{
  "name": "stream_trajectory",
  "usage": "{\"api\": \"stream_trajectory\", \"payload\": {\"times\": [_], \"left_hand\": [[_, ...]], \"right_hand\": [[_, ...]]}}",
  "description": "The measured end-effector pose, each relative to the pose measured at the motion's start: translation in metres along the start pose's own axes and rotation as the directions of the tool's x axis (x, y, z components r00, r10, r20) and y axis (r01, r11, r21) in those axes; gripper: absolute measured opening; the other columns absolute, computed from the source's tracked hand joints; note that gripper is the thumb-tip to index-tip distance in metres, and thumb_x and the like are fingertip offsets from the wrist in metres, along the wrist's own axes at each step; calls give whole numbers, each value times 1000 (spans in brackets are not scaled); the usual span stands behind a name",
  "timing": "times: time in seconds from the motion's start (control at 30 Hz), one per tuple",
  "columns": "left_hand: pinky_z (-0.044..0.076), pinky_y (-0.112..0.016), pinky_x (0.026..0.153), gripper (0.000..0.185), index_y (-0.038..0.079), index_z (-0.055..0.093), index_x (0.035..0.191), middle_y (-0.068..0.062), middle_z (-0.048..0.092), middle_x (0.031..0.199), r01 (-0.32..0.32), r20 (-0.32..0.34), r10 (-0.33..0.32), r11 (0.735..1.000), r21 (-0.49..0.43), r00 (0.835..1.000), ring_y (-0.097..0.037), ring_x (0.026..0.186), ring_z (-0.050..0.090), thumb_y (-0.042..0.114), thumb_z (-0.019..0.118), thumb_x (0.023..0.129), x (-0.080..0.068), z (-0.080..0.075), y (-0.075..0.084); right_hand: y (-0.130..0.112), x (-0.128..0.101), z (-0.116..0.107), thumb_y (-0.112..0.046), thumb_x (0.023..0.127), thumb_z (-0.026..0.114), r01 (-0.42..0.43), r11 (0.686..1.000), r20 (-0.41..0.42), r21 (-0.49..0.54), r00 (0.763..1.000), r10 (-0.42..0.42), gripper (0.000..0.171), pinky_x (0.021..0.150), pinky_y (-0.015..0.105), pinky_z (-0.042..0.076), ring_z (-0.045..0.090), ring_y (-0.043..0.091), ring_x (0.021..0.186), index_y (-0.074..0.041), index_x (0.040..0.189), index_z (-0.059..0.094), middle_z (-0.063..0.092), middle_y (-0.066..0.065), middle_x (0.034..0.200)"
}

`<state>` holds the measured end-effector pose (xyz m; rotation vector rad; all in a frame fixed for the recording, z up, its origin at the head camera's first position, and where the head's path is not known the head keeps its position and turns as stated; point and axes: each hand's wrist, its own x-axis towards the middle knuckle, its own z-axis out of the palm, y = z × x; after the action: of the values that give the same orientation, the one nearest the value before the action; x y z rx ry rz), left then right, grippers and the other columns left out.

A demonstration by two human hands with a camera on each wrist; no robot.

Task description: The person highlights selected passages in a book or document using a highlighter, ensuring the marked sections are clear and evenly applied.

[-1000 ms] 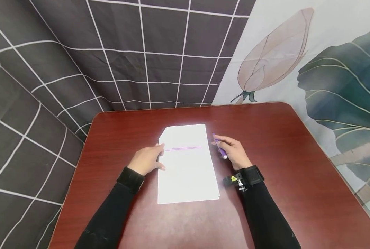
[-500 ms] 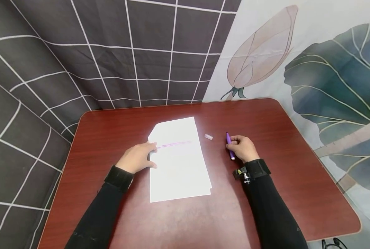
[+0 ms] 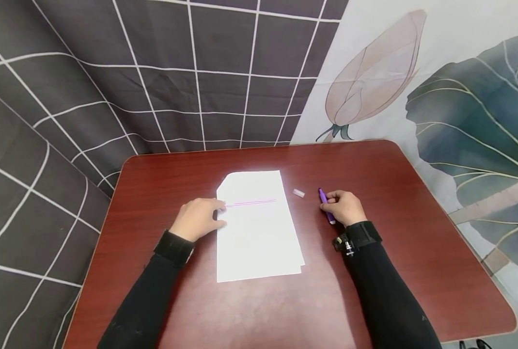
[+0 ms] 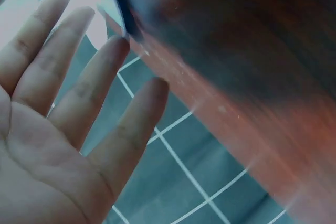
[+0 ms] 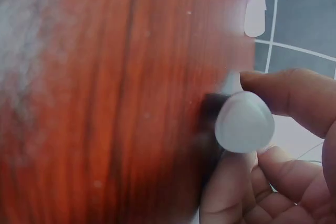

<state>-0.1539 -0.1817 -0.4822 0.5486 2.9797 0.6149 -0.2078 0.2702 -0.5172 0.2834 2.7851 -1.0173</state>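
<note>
from the head view, my left hand (image 3: 199,218) lies flat with straight fingers on the 9 o'clock edge of the white paper (image 3: 259,228), which sits mid-desk (image 3: 394,203). my right hand (image 3: 345,207) pinches the purple marker (image 3: 326,204) at the paper's 3 o'clock; the small cap (image 3: 299,193) lies between them. left wrist view: my fingers (image 4: 79,77) are spread wide. right wrist view: my fingertips (image 5: 294,95) curl round the marker's pale end (image 5: 244,121).
</note>
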Motion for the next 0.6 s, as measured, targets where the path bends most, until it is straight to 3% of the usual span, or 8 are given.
{"api": "stream_trajectory", "payload": {"times": [0.17, 0.37, 0.47, 0.6], "left_hand": [[67, -56, 98, 54, 20, 83, 140, -5, 84, 137, 40, 42, -43, 998, 51, 998, -30, 120, 81, 27, 100, 89, -3, 5, 7], [68, -50, 94, 50, 21, 84, 139, -1, 82, 142, -20, 59, 17, 999, 46, 998, -29, 120, 81, 22, 98, 91, 1, 10, 19], [68, -48, 92, 49, 22, 85, 136, 1, 83, 140, -13, 50, 11, 998, 55, 999, -27, 118, 81, 20, 99, 90, 0, 6, 19], [68, -48, 94, 50, 22, 85, 136, -1, 85, 137, 2, 49, -5, 997, 72, 999, -27, 116, 81, 21, 100, 89, -4, -1, 15]], "right_hand": [[-13, -22, -9, -31, 93, 91, 13, 1000, 33, 23, 999, -13, 52, 70, 24, 57, 75, 21, 93, 3, 130, 76, 85, 16, 114], [-10, -36, -26, -44, 98, 89, 33, 999, 57, 30, 998, -34, 73, 77, 25, 57, 74, 28, 103, 10, 143, 67, 80, 27, 126], [-21, -42, -24, -48, 101, 85, 88, 996, 27, 5, 996, -89, 79, 90, 37, 62, 73, 37, 114, 8, 151, 61, 74, 30, 134], [-54, -59, -11, -39, 103, 82, 241, 970, -9, -22, 971, -241, 68, 103, 53, 56, 68, 41, 120, 3, 152, 62, 72, 27, 133]]}}
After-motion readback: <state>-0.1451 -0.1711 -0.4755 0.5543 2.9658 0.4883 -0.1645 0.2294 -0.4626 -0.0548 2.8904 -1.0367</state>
